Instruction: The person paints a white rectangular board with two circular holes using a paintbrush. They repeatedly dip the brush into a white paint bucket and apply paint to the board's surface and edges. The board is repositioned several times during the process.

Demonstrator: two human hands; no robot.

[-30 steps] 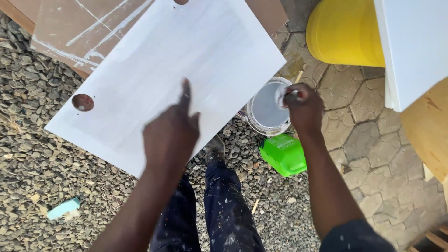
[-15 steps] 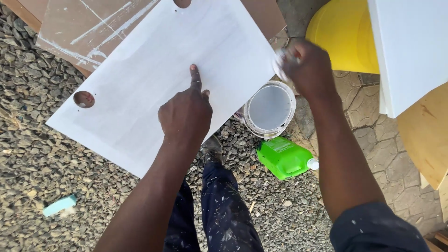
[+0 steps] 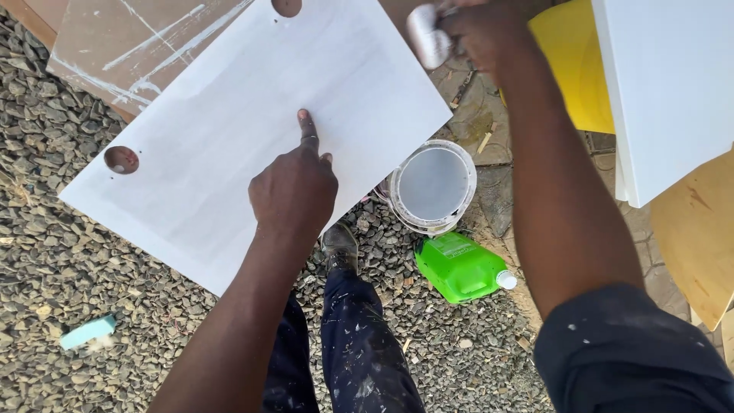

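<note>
I'm looking down on loose grey gravel, turning to stone paving on the right. A white-painted panel with two round holes lies tilted over a brown board streaked with white. My left hand rests on the panel, index finger stretched out and pressing the paint, the other fingers curled under. My right hand is up at the top edge, fingers closed around a small paint roller, just off the panel's right corner. Below that corner sits an open bucket of white paint, and just beside it a green plastic jug lying on its side. A yellow drum and another white panel crowd the right side, with plywood beneath. My shoe stands at the panel's lower edge. Gravel lies open bottom left, save a pale blue sponge block.
</note>
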